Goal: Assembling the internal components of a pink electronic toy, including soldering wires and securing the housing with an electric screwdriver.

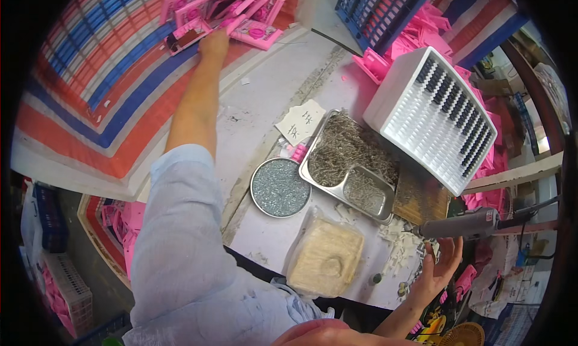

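My left arm stretches to the far left, where my left hand (215, 43) is closed at the edge of a pink plastic case (189, 35) with dark brown parts inside. Its fingertips are partly lost among more pink cases (256, 33) piled there. On the near right, my right hand (442, 261) has its palm up and its fingers curved and apart. It is just below a grey electric screwdriver (459, 224), which hangs level and is not gripped. Small white plastic pieces (397, 246) lie beside that hand.
A round tin of small silver screws (281, 187) stands beside a metal tray of screws or pins (337, 147). Nearer lies a plastic-wrapped tan block (325, 255). A white rack (430, 117) with black and white rows leans at right, before heaped pink parts (415, 36). Striped sheeting (108, 117) covers the left.
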A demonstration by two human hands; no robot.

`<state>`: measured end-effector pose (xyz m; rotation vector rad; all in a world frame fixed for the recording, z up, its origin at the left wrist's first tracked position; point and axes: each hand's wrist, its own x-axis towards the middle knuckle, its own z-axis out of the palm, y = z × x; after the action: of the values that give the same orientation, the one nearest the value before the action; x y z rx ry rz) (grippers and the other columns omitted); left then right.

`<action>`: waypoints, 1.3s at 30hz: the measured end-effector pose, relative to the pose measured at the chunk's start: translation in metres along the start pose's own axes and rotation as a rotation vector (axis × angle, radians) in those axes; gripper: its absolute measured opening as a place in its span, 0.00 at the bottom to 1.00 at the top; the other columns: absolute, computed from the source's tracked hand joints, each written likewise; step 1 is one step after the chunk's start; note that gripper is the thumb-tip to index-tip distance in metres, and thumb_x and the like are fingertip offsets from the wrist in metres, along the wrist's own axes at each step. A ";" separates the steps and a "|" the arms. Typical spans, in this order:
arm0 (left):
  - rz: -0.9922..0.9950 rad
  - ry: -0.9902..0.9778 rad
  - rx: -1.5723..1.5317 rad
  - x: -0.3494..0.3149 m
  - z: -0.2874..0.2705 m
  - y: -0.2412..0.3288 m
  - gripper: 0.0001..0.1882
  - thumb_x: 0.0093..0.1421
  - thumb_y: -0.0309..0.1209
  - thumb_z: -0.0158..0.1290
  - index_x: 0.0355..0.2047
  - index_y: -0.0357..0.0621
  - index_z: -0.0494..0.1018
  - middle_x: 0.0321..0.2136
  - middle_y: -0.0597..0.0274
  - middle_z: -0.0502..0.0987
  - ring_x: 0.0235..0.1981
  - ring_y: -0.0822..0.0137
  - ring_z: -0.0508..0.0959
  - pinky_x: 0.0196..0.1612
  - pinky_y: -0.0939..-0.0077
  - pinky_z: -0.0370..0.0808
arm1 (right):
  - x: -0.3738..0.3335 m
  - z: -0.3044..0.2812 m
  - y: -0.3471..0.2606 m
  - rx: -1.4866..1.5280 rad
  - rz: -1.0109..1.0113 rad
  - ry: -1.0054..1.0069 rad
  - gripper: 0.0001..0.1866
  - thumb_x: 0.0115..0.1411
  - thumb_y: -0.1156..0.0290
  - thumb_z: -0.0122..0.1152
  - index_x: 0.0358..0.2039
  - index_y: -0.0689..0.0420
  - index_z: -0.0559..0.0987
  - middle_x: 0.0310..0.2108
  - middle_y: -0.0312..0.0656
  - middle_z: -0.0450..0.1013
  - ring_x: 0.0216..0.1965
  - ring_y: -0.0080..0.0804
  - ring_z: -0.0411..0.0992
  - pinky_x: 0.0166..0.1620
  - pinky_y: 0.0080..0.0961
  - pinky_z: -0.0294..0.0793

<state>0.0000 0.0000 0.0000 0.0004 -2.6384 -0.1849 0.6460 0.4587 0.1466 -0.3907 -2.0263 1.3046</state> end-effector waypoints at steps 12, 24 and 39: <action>-0.115 -0.325 -1.243 -0.148 -0.260 -0.019 0.20 0.71 0.44 0.54 0.54 0.43 0.79 0.39 0.70 0.82 0.38 0.78 0.80 0.42 0.78 0.79 | 0.001 0.065 0.026 0.260 0.198 -0.532 0.07 0.66 0.78 0.61 0.41 0.67 0.82 0.30 0.41 0.78 0.27 0.25 0.75 0.33 0.20 0.74; 0.314 -1.474 -1.187 -0.329 -0.293 0.200 0.13 0.69 0.41 0.56 0.45 0.48 0.79 0.33 0.75 0.77 0.35 0.83 0.75 0.36 0.87 0.71 | -0.027 0.093 0.072 0.984 0.778 -1.111 0.29 0.75 0.54 0.50 0.62 0.68 0.71 0.54 0.47 0.76 0.53 0.28 0.75 0.56 0.28 0.77; 0.892 -0.472 -1.001 -0.474 -0.295 0.198 0.16 0.53 0.28 0.64 0.42 0.40 0.76 0.38 0.56 0.78 0.40 0.54 0.78 0.47 0.61 0.73 | -0.101 0.043 0.082 -0.475 -0.288 -0.341 0.21 0.51 0.77 0.64 0.47 0.55 0.82 0.36 0.43 0.74 0.40 0.43 0.70 0.41 0.38 0.72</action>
<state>0.5634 0.1733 0.0575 -1.6391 -2.3648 -1.2369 0.6801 0.4077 0.0237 -0.0772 -2.5699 0.7436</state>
